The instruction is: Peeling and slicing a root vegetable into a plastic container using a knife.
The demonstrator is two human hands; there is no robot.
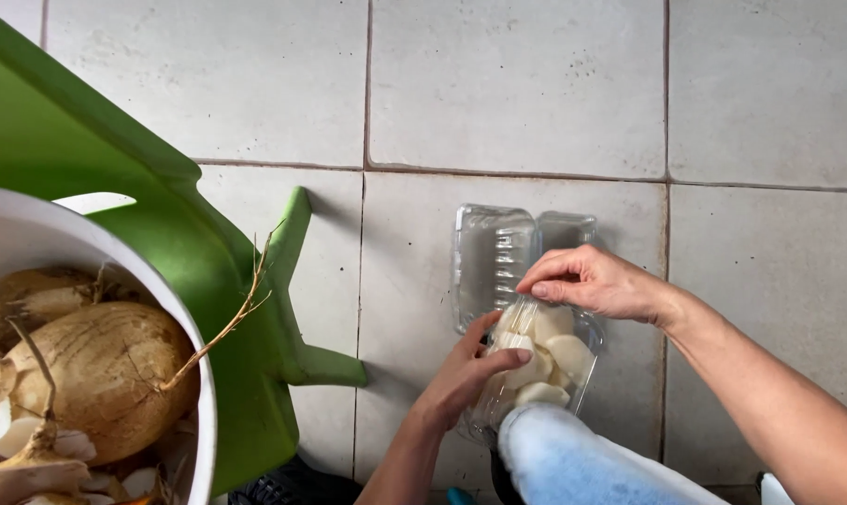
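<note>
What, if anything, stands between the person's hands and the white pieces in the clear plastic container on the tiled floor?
Nothing visible: the left hand and right hand already touch the white pieces in the open clear plastic container.

floor: large pale grey tiles (517,84), speckled, dark grout lines | furniture: green plastic chair (208,271) at left, one leg tip resting on the tiles | light: soft, even daylight, faint shadows beside the chair leg | walls, windows: out of view

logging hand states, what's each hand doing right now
Left hand: fingers curled on the clear tray, thumb on the white pieces.
Right hand: fingertips pinched at the tray's edge.
</note>
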